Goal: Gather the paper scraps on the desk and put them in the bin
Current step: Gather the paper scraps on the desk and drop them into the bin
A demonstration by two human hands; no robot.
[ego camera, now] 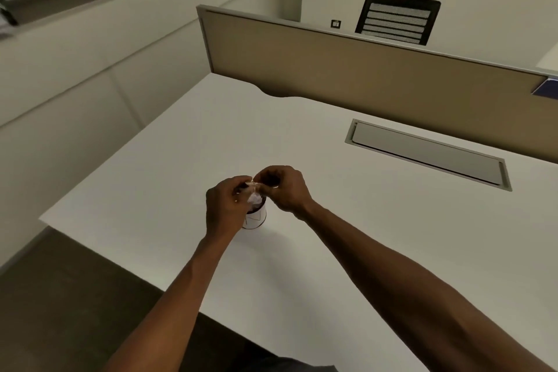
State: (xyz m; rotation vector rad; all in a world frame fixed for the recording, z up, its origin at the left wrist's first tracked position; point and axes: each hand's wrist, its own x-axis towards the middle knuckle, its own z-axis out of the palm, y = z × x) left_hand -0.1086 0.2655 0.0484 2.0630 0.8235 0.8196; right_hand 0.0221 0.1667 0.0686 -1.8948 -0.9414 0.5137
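While both hands meet over the little bin [256,217], the job looks close to finished. The left hand [225,205] curls its fingers [238,190] round white paper scraps [253,198] right at the bin's mouth, and the right hand [283,189], at about two o'clock from the bin, pinches the same wad from the other side. The bin stands on the white bench [332,251], near its middle. I see no loose scraps lying anywhere else on the bench, so what is left, I judge, is letting this last wad drop inside.
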